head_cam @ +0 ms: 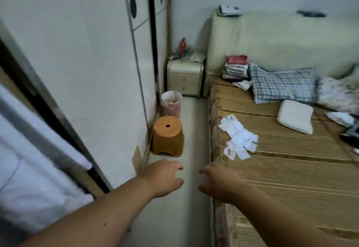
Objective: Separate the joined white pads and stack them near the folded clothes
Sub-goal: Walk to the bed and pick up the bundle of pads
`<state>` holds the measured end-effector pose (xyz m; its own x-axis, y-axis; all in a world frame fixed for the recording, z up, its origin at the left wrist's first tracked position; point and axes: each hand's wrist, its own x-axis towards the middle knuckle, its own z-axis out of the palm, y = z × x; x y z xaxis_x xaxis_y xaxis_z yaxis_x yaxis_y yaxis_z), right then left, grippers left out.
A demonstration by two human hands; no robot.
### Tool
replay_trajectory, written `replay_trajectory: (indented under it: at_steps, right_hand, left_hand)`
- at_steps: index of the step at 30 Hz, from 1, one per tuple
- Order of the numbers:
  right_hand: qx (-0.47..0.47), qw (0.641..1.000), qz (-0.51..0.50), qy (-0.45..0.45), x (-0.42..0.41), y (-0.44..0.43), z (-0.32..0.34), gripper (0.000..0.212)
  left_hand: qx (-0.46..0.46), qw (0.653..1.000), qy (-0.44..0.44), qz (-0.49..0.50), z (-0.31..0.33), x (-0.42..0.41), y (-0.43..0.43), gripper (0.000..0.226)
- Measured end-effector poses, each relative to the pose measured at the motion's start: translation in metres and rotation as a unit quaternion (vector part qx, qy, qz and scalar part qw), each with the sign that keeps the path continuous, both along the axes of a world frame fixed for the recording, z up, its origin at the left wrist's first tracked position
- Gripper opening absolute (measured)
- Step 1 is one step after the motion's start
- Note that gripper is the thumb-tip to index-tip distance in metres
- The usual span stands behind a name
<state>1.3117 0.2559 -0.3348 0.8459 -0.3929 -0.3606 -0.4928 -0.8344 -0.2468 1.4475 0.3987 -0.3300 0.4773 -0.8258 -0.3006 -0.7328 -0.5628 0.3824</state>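
A loose heap of joined white pads (pixel 238 137) lies on the bamboo mat of the bed (pixel 291 169), near its left edge. A stack of folded clothes (pixel 236 67) sits at the head of the bed, with a red piece on top and a white item (pixel 242 84) in front of it. My left hand (pixel 165 177) hovers over the floor strip beside the bed, fingers apart, holding nothing. My right hand (pixel 218 181) hovers at the bed's left edge, also spread and empty. Both hands are well short of the pads.
An orange plastic stool (pixel 168 136) and a pink bin (pixel 172 104) stand in the narrow aisle by the wardrobe doors (pixel 87 72). A bedside cabinet (pixel 184 77) closes the aisle's far end. A checked pillow (pixel 282 84) and a white pillow (pixel 295 116) lie on the bed.
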Motion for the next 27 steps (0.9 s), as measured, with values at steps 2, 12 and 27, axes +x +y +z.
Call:
replay_trajectory:
  at_steps: [2, 12, 27]
  right_hand:
    - [0.007, 0.999, -0.045, -0.007, 0.021, -0.032, 0.008, 0.055]
    - [0.009, 0.988, -0.156, -0.002, 0.093, -0.14, 0.013, 0.048]
    - [-0.021, 0.971, -0.238, 0.001, 0.185, -0.417, -0.001, 0.056]
  left_hand:
    - [-0.005, 1.0, -0.004, -0.03, 0.003, 0.034, -0.041, 0.057]
    - [-0.005, 0.987, -0.007, -0.158, -0.004, 0.136, -0.203, 0.053]
    - [-0.01, 0.961, -0.011, -0.276, 0.003, 0.222, -0.521, 0.051]
